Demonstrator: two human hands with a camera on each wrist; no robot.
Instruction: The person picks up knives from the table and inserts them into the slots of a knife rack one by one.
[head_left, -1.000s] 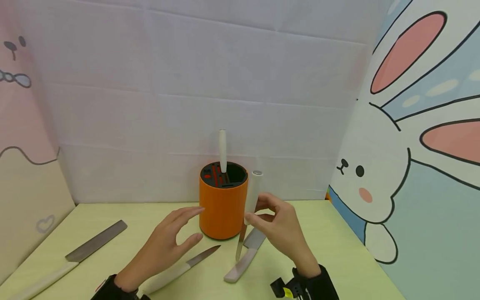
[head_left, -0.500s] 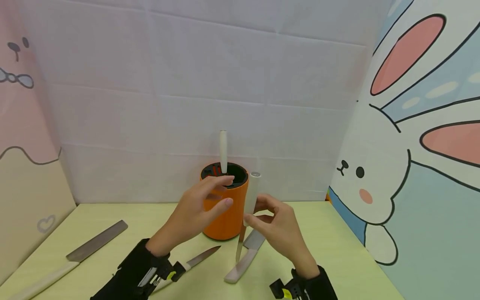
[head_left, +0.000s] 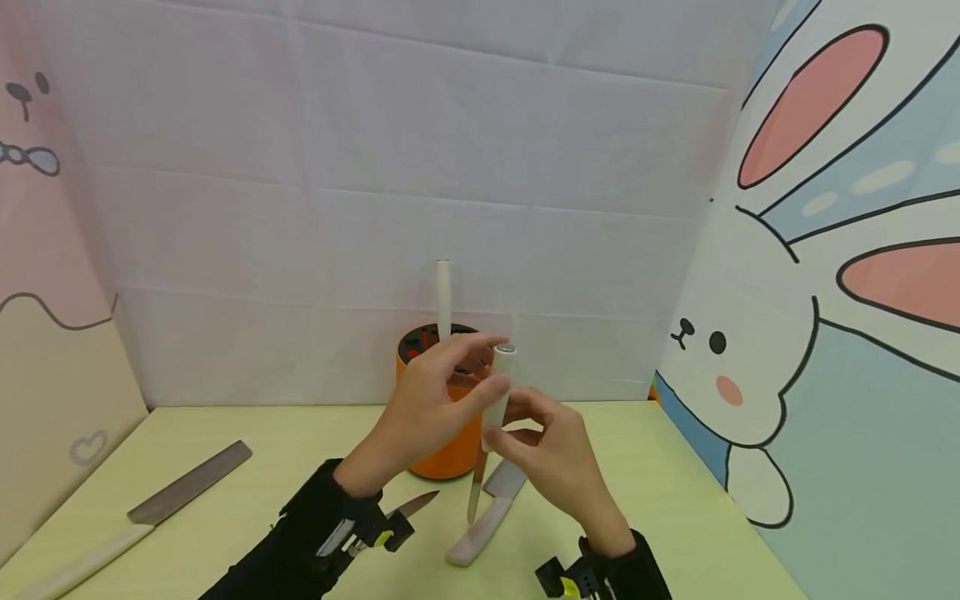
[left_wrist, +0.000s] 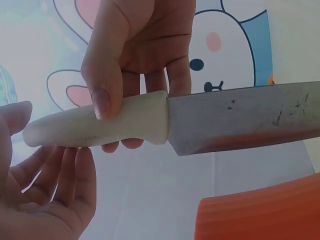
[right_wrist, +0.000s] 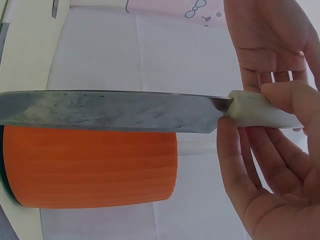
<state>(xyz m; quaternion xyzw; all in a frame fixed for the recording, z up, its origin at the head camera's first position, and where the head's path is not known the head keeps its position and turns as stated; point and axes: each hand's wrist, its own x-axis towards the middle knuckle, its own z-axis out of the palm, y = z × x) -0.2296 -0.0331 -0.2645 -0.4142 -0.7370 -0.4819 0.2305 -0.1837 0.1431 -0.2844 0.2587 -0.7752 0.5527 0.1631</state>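
- The right hand (head_left: 553,443) pinches it at the blade end of the handle, thumb and fingers on either side: a white-handled steel knife (right_wrist: 150,114), handle up, point down!
- And the left hand (head_left: 431,404) is right there at the handle's butt, fingers loosely bent around it, thumb standing off; firm contact, I can't tell.
- That knife stands nearly upright just in front of the orange cylindrical holder (head_left: 448,460) with the black slotted top, clear of its slots.
- In the holder, one white handle (head_left: 444,292) rises straight up.
- Down on the pale yellow counter (head_left: 615,475), a broad knife with a greyish-white handle (head_left: 480,531) lies just beside the blade tip.
- Under the left sleeve pokes a small pointed blade (head_left: 417,503); far left, a long rectangular-bladed cleaver (head_left: 191,483).
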